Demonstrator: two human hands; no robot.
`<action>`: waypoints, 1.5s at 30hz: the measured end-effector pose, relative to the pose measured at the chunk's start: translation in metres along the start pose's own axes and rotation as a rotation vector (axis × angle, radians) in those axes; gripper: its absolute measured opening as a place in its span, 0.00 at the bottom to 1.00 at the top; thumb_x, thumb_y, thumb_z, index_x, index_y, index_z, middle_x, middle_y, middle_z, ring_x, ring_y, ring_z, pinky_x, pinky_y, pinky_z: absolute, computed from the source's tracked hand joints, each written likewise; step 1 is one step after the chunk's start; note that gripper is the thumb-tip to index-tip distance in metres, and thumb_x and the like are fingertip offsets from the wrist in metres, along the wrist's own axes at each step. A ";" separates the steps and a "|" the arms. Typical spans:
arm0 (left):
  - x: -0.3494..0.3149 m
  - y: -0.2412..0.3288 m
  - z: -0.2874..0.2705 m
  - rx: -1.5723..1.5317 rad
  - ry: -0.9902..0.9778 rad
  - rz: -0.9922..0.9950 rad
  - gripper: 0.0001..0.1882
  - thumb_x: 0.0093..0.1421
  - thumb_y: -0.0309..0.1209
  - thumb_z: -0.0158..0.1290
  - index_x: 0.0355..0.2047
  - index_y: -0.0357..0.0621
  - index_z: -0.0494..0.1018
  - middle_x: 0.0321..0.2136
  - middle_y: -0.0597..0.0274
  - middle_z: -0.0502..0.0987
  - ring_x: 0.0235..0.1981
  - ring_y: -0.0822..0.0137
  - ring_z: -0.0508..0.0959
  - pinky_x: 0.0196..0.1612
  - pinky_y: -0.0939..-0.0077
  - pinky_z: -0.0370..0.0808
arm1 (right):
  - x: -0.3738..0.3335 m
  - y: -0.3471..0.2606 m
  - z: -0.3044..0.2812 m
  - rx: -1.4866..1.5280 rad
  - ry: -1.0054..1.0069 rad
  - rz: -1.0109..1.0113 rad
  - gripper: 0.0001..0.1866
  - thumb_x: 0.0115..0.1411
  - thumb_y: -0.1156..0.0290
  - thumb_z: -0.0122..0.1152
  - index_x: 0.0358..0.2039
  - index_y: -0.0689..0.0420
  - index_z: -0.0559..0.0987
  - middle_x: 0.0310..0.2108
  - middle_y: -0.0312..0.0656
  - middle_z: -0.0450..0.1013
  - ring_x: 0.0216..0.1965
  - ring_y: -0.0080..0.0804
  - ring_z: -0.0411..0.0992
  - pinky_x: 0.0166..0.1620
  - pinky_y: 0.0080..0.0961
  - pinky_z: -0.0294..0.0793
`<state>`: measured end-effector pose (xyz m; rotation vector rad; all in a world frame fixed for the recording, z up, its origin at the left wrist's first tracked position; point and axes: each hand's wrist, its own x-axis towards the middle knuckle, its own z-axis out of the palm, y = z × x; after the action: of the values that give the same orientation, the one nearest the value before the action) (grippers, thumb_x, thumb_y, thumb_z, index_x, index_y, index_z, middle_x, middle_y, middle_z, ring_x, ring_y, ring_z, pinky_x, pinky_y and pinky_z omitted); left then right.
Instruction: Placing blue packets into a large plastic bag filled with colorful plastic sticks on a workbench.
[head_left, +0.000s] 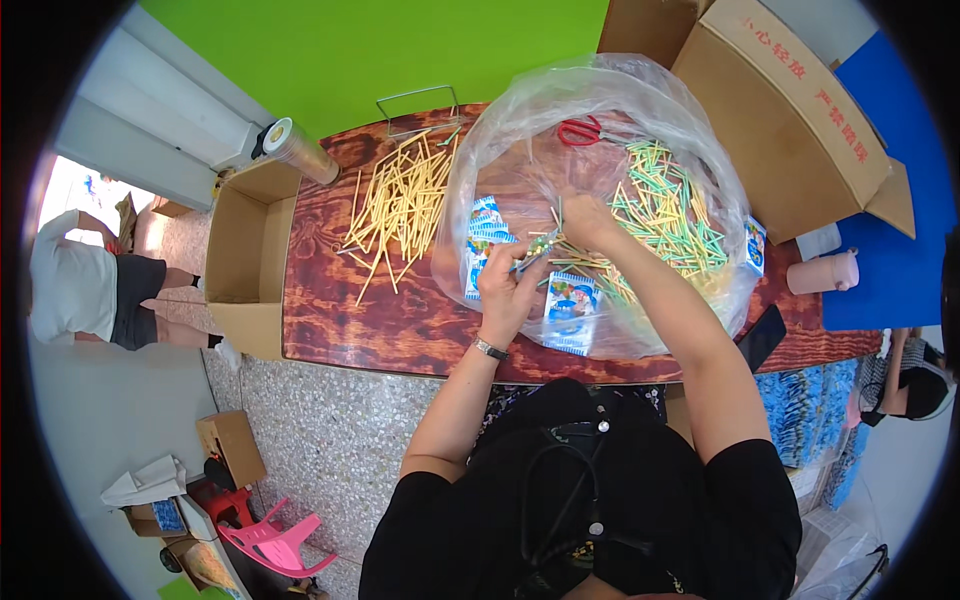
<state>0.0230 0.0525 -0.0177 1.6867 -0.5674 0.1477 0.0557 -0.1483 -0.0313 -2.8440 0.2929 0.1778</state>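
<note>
My left hand [505, 285] is closed around a small printed packet [540, 250], its upper end facing my other hand. Just above it, my right hand [588, 222] pinches a few thin sticks [558, 212] at the packet's opening; the fingertips are partly hidden. Both hands work over a large clear plastic bag [490, 120] spread on the table. Inside the bag, to the right, lies a loose heap of thin yellow and green sticks [665, 205]. Blue-and-white printed packets [484, 235] lie left of my left hand, and another packet [570, 310] is below my hands.
Red-handled scissors [580, 131] lie at the bag's far side. Yellow sticks [400, 200] are piled on the wooden table [330, 310]. Cardboard boxes [235, 240] flank it. At right are a pink bottle [825, 272] and a dark phone [763, 337]. Two other people stand farther off.
</note>
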 end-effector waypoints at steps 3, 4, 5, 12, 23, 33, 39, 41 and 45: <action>-0.001 0.000 -0.001 0.008 0.002 0.001 0.11 0.51 0.24 0.63 0.35 0.38 0.75 0.31 0.58 0.76 0.32 0.65 0.76 0.36 0.75 0.72 | -0.004 0.020 0.001 0.045 0.026 -0.107 0.14 0.50 0.74 0.58 0.37 0.65 0.72 0.36 0.60 0.75 0.40 0.59 0.75 0.44 0.48 0.73; -0.001 0.000 0.000 0.012 -0.005 -0.003 0.11 0.51 0.24 0.63 0.35 0.38 0.75 0.31 0.58 0.76 0.32 0.65 0.76 0.36 0.75 0.72 | -0.007 0.027 0.002 0.045 0.026 -0.106 0.14 0.50 0.74 0.58 0.37 0.65 0.72 0.36 0.60 0.75 0.40 0.59 0.75 0.44 0.48 0.73; -0.001 0.000 0.000 0.014 -0.003 -0.005 0.11 0.51 0.24 0.63 0.35 0.38 0.75 0.31 0.58 0.76 0.32 0.65 0.76 0.36 0.75 0.72 | -0.010 0.030 0.002 0.067 0.145 -0.165 0.15 0.50 0.74 0.59 0.39 0.63 0.72 0.34 0.58 0.75 0.38 0.57 0.75 0.42 0.46 0.74; -0.001 -0.006 0.000 -0.004 -0.020 -0.015 0.10 0.53 0.21 0.62 0.36 0.35 0.74 0.32 0.61 0.76 0.33 0.70 0.75 0.37 0.78 0.71 | -0.054 0.039 -0.016 0.601 0.262 -0.171 0.18 0.55 0.72 0.63 0.48 0.53 0.75 0.33 0.46 0.77 0.30 0.41 0.77 0.34 0.32 0.77; 0.001 0.014 -0.003 -0.034 -0.106 0.058 0.12 0.50 0.20 0.63 0.36 0.37 0.75 0.32 0.61 0.76 0.33 0.69 0.75 0.37 0.77 0.72 | -0.118 -0.009 -0.129 1.161 0.377 -0.376 0.09 0.61 0.82 0.57 0.43 0.63 0.76 0.40 0.39 0.75 0.37 0.18 0.71 0.38 0.17 0.71; 0.000 0.032 -0.003 -0.081 -0.145 0.067 0.13 0.50 0.22 0.64 0.36 0.39 0.75 0.31 0.61 0.76 0.30 0.71 0.75 0.31 0.78 0.70 | -0.117 -0.041 -0.137 0.677 0.387 -0.777 0.11 0.52 0.84 0.64 0.36 0.60 0.81 0.32 0.41 0.77 0.35 0.35 0.75 0.38 0.27 0.73; -0.002 0.025 -0.004 -0.151 -0.166 0.114 0.12 0.53 0.21 0.62 0.38 0.39 0.75 0.30 0.64 0.75 0.23 0.76 0.72 0.23 0.82 0.67 | -0.113 -0.044 -0.141 0.627 0.316 -0.848 0.12 0.51 0.83 0.64 0.37 0.58 0.81 0.32 0.41 0.77 0.37 0.37 0.75 0.40 0.29 0.74; -0.004 0.023 -0.005 -0.215 -0.182 0.052 0.11 0.54 0.21 0.61 0.38 0.39 0.75 0.30 0.65 0.75 0.20 0.78 0.71 0.20 0.83 0.66 | -0.111 -0.045 -0.140 0.483 0.290 -0.894 0.15 0.52 0.81 0.64 0.41 0.57 0.80 0.36 0.39 0.77 0.41 0.38 0.74 0.42 0.30 0.75; -0.009 0.017 -0.007 -0.312 -0.207 -0.281 0.15 0.50 0.26 0.65 0.38 0.39 0.76 0.30 0.60 0.77 0.30 0.68 0.77 0.31 0.75 0.72 | -0.111 -0.059 -0.132 0.261 0.460 -0.817 0.19 0.50 0.77 0.65 0.45 0.55 0.80 0.41 0.39 0.77 0.45 0.40 0.73 0.45 0.30 0.76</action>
<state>0.0086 0.0603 -0.0045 1.4650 -0.4723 -0.3072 -0.0269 -0.1102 0.1267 -2.4683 -0.7048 -0.6265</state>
